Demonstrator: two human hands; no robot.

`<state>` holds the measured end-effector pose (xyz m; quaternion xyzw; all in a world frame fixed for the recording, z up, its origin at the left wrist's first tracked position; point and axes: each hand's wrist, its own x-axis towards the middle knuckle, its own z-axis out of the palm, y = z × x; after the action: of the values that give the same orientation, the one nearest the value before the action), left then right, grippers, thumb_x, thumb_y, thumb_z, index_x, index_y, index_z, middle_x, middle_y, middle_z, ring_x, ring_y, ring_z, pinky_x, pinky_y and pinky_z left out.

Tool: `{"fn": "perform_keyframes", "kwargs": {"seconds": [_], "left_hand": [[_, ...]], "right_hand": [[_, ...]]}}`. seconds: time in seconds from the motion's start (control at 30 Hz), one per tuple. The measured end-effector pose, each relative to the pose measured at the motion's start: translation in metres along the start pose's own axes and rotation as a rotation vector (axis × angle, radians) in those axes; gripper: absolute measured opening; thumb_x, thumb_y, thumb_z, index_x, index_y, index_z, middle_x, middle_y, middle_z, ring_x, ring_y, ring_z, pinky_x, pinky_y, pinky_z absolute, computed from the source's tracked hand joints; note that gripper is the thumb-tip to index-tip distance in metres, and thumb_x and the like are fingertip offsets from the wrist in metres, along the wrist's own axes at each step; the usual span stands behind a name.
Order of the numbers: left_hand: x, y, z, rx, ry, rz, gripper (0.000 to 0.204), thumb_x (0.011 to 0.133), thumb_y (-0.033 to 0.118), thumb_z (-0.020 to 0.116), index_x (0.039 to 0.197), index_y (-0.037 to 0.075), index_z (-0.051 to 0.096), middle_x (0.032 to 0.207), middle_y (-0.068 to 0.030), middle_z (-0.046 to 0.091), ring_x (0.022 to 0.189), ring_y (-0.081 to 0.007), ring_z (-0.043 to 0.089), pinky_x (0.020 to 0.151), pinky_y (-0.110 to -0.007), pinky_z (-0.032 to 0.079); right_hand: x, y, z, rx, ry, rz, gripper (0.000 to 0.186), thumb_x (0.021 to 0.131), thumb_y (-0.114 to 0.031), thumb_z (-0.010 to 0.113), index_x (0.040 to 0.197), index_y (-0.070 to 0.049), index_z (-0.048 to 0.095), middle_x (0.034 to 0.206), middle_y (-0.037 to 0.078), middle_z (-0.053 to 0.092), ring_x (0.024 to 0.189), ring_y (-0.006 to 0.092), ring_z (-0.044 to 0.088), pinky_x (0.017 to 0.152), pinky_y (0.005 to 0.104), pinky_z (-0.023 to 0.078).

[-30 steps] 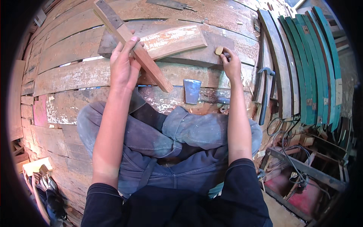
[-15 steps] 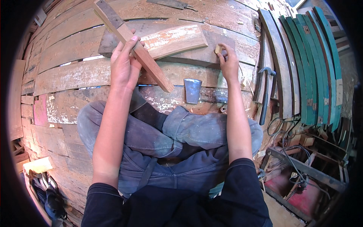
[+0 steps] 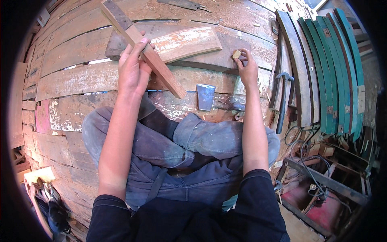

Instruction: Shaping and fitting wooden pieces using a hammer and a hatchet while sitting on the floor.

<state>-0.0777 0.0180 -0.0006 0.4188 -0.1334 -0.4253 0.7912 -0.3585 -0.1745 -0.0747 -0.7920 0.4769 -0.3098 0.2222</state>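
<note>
My left hand (image 3: 134, 66) is closed around a long reddish wooden bar (image 3: 161, 70), held at a slant with its darker far end (image 3: 116, 14) at the upper left. Between the thumb and fingertips of my right hand (image 3: 248, 68) is a small yellowish wood block (image 3: 236, 54), by the right end of a thick dark plank (image 3: 201, 63). A shorter board (image 3: 185, 42) with patchy white paint lies on that plank. Nearer my crossed legs, a tapered blue-grey metal piece (image 3: 205, 97) sits between my forearms.
At the right a claw hammer (image 3: 284, 97) lies beside curved green wooden slats (image 3: 328, 76). Cables (image 3: 308, 151) and a metal frame (image 3: 326, 179) occupy the lower right. Another person's hand (image 3: 32, 185) is at a pale wood piece (image 3: 43, 174) on the lower left. Shavings litter the plank floor (image 3: 72, 86).
My right hand has shifted slightly right and toward me with the small wood block. The other person's hand has come into view at the lower left. My left hand stays almost still.
</note>
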Motion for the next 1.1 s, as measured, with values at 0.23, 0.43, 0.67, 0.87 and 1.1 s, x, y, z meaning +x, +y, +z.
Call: {"fn": "perform_keyframes", "kwargs": {"seconds": [0.23, 0.43, 0.67, 0.87, 1.1], "left_hand": [[0.001, 0.0, -0.001, -0.002, -0.001, 0.004, 0.045, 0.093, 0.016, 0.06, 0.133, 0.001, 0.046, 0.096, -0.0065, 0.058, 0.091, -0.0149, 0.059, 0.08, -0.034, 0.052], [0.0, 0.0, -0.001, -0.056, 0.0, -0.03, 0.042, 0.091, 0.012, 0.064, 0.128, -0.002, 0.049, 0.103, -0.0061, 0.055, 0.096, -0.0143, 0.056, 0.08, -0.03, 0.051], [-0.002, -0.001, 0.0, -0.036, -0.036, -0.057, 0.042, 0.091, 0.012, 0.064, 0.127, -0.002, 0.05, 0.1, -0.0055, 0.056, 0.095, -0.0145, 0.057, 0.079, -0.03, 0.051], [-0.004, -0.005, 0.003, 0.134, -0.053, -0.106, 0.041, 0.091, 0.014, 0.063, 0.129, -0.001, 0.052, 0.098, -0.0037, 0.06, 0.091, -0.0127, 0.059, 0.081, -0.028, 0.051], [-0.008, -0.007, 0.019, 0.198, -0.084, -0.106, 0.044, 0.088, 0.013, 0.068, 0.127, -0.003, 0.053, 0.102, -0.0041, 0.061, 0.089, -0.0111, 0.061, 0.078, -0.023, 0.051]], "right_hand": [[0.001, -0.002, -0.002, 0.07, -0.013, 0.03, 0.036, 0.08, -0.002, 0.07, 0.114, -0.006, 0.059, 0.1, 0.014, 0.068, 0.084, 0.0266, 0.068, 0.074, 0.0356, 0.053], [0.001, 0.001, 0.002, 0.006, -0.011, -0.037, 0.038, 0.078, -0.001, 0.07, 0.114, -0.006, 0.059, 0.104, 0.015, 0.064, 0.091, 0.0278, 0.065, 0.078, 0.0356, 0.052], [0.001, 0.0, -0.003, 0.004, -0.021, -0.028, 0.035, 0.08, -0.003, 0.07, 0.113, -0.006, 0.06, 0.104, 0.014, 0.065, 0.087, 0.0251, 0.066, 0.074, 0.0346, 0.052], [0.009, 0.017, -0.092, 0.056, 0.448, 0.067, 0.03, 0.085, -0.004, 0.066, 0.114, -0.007, 0.061, 0.103, 0.011, 0.066, 0.077, 0.0155, 0.066, 0.058, 0.0266, 0.051], [-0.009, 0.114, -0.132, 1.486, 0.99, 0.553, 0.019, 0.081, -0.018, 0.045, 0.069, -0.004, 0.048, 0.079, 0.017, 0.058, 0.075, 0.0295, 0.061, 0.069, 0.0413, 0.058]]}}
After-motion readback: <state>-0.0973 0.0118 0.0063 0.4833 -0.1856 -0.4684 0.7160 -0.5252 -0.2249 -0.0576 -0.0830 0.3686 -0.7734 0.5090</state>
